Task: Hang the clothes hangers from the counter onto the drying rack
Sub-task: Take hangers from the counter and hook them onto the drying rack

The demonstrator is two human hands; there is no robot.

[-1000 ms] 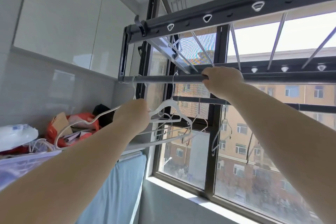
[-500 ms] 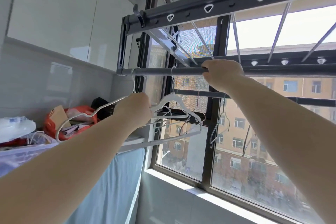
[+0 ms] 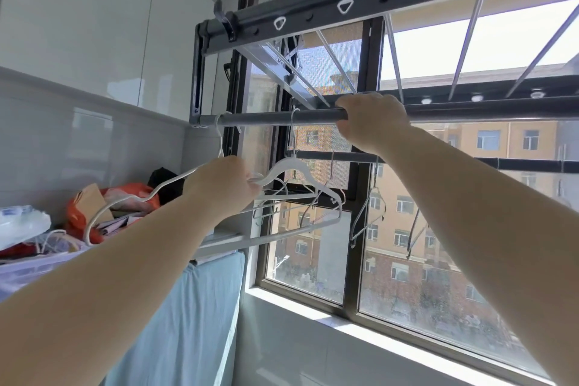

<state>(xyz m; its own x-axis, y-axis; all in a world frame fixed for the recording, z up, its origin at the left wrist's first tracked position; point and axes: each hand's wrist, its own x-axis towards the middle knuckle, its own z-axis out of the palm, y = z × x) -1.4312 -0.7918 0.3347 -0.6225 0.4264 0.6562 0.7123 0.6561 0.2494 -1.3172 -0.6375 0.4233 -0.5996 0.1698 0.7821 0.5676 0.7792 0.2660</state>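
Two white hangers [image 3: 293, 166] have their hooks over the grey rail [image 3: 266, 119] of the drying rack. My right hand [image 3: 372, 122] is closed around this rail, and my left hand [image 3: 219, 188] grips the hangers where their shoulders meet. To do it well, I should check that each hook sits fully over the rail, then let go slowly. My left hand hides whether it holds one hanger or both. White loops in the clutter on the counter [image 3: 219, 238] may be more hangers; I cannot tell.

Item: head camera, my only view. Wide-angle, facing forward and slightly upward, close behind both outstretched arms. The right hand [image 3: 372, 122] sits near centre, the left hand [image 3: 222, 188] lower left of it, the window [image 3: 352, 269] beyond both.
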